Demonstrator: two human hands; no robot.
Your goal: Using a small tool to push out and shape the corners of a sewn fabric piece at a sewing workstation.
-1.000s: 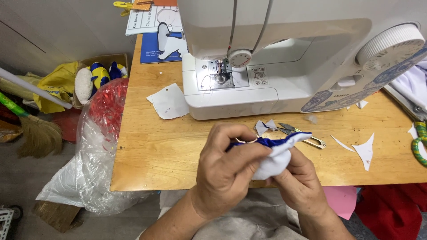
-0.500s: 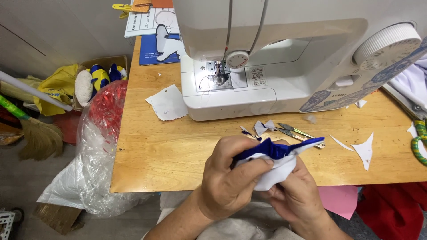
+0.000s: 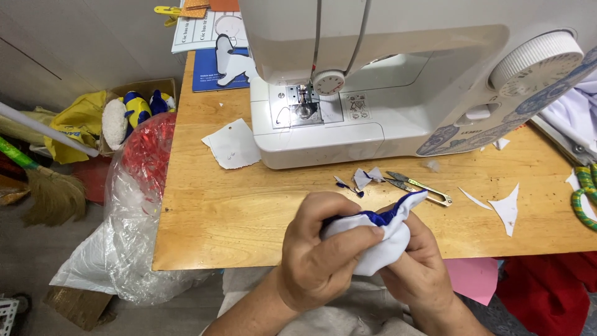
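Both my hands hold a small white and blue fabric piece (image 3: 379,239) over the front edge of the wooden table (image 3: 211,218). My left hand (image 3: 320,255) wraps over its left side, thumb and fingers pressed into the white cloth. Under and to the right, my right hand (image 3: 420,267) pinches it from below. A blue edge of the fabric sticks up toward the right. Small thread snips (image 3: 418,186) lie on the table just beyond the fabric, beside a few cloth scraps (image 3: 367,178).
A white sewing machine (image 3: 398,93) fills the back of the table. White paper pieces (image 3: 233,144) and cloth offcuts (image 3: 507,208) lie around it. A clear plastic bag (image 3: 134,230), a broom (image 3: 50,193) and a box of stuffed toys (image 3: 134,109) stand at left. Green-handled scissors (image 3: 584,193) lie far right.
My hands have drawn the fabric piece slightly lower and closer to me and bunched it tighter; the blue part is now mostly folded in.
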